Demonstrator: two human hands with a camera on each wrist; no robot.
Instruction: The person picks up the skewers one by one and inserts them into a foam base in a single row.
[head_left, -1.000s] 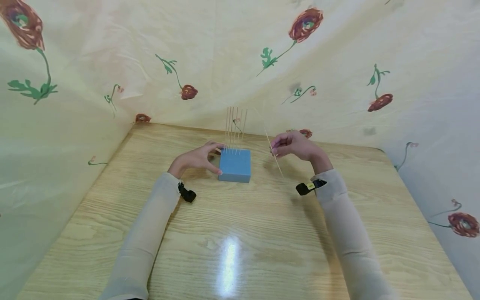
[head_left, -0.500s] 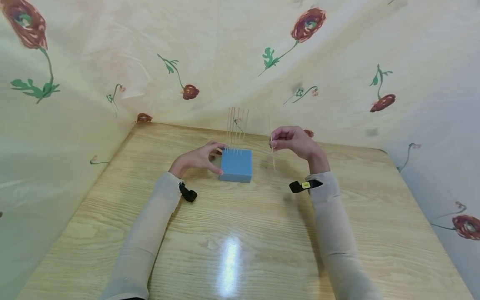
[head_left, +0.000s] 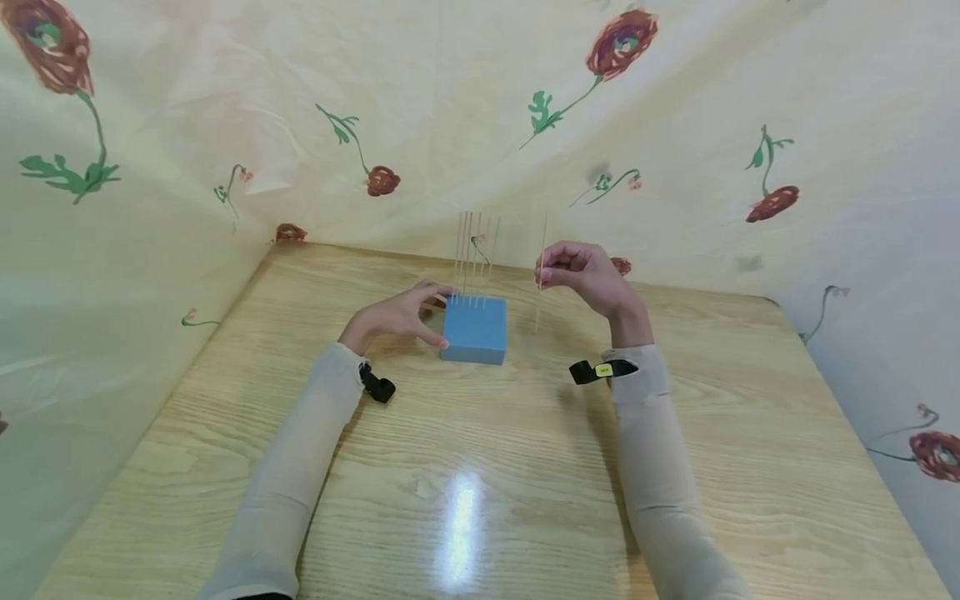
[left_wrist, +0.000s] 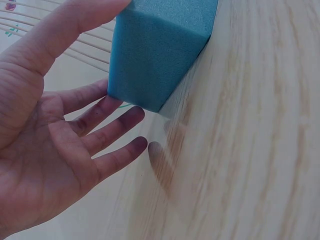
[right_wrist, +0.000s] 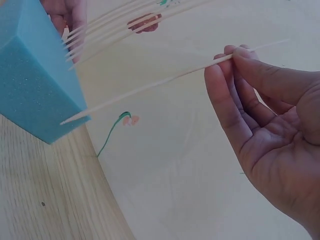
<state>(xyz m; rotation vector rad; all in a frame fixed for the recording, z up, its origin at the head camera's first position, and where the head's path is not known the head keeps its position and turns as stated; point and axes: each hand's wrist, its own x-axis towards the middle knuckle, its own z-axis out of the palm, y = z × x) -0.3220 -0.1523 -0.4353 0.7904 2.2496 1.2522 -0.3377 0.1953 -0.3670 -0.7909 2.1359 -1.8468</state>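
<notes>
A blue foam block [head_left: 476,329] lies on the wooden table, with several thin wooden skewers [head_left: 467,250] standing in a row along its far side. My left hand [head_left: 393,318] holds the block from the left, thumb at the near corner and index finger at the far one. In the left wrist view the other fingers [left_wrist: 117,160] spread beside the block. To the right of the block, my right hand [head_left: 588,275] pinches another wooden skewer [right_wrist: 150,86] between thumb and fingertips. This skewer stands nearly upright, its pointed lower end overlapping the block's edge in the right wrist view.
A pale cloth [head_left: 442,108] printed with red flowers hangs behind and on both sides of the table [head_left: 375,500]. Black straps with small cameras sit at the left wrist [head_left: 377,386] and right wrist [head_left: 592,372]. A dark speck [right_wrist: 43,204] marks the tabletop.
My right hand has moved slightly left and away from me, turning its skewer from tilted to nearly upright. My left hand keeps its hold on the block.
</notes>
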